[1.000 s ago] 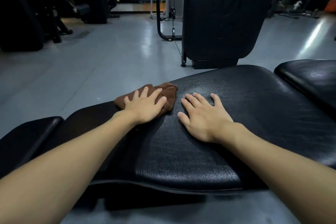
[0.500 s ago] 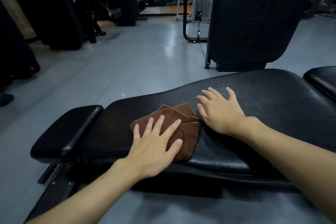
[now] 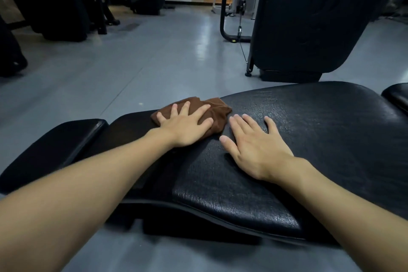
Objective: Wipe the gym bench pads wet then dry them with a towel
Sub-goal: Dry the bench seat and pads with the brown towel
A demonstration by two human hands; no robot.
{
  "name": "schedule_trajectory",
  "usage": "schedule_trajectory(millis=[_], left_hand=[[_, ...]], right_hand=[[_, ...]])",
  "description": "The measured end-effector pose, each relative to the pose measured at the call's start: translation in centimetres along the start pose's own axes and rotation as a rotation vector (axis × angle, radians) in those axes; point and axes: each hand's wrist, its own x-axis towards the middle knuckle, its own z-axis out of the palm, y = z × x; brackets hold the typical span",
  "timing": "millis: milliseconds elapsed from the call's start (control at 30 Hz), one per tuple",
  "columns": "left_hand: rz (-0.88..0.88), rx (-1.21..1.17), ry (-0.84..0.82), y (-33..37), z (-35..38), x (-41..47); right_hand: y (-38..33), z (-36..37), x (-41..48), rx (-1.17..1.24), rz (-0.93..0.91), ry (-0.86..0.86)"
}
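Left hand: the left hand point(image 3: 186, 125) lies flat with fingers spread, pressing on the cloth.
Cloth: a brown folded cloth point(image 3: 215, 109) sits at the far edge of the bench pad, partly under the hand.
Right hand: the right hand point(image 3: 256, 146) rests palm down on the bare pad just beside the cloth, fingers straight (not touching the cloth, as far as shows).
Bench pad: the black textured bench pad point(image 3: 309, 139) spans the middle of the view.
Small pad: a smaller black pad point(image 3: 55, 141) adjoins its left end.
Floor: a grey floor point(image 3: 132, 62) lies beyond.
Machine: a large black machine point(image 3: 309, 17) stands past the far edge.
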Motion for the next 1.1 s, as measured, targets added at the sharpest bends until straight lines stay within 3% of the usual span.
schedule_trajectory(millis=[267, 600, 733, 900, 1100], left_hand=[[-0.001, -0.037, 0.002, -0.3, -0.2, 1.3], [0.173, 0.058, 0.021, -2.8, 2.1, -12.0], [0.150, 0.124, -0.015, -2.8, 2.0, -15.8], [0.075, 0.053, 0.008, -2.0, 2.4, -14.0], [0.010, 0.017, 0.009, -2.3, 1.7, -9.3]], right_hand=[[-0.2, -0.2, 0.1, -0.007, 0.011, 0.009], [-0.5, -0.6, -0.3, -0.008, 0.010, 0.007], [-1.0, -1.4, 0.2, -0.166, -0.009, 0.005], [-2.7, -0.9, 2.1, -0.018, -0.073, -0.075], [-2.0, 0.1, 2.2, 0.024, -0.106, -0.032]])
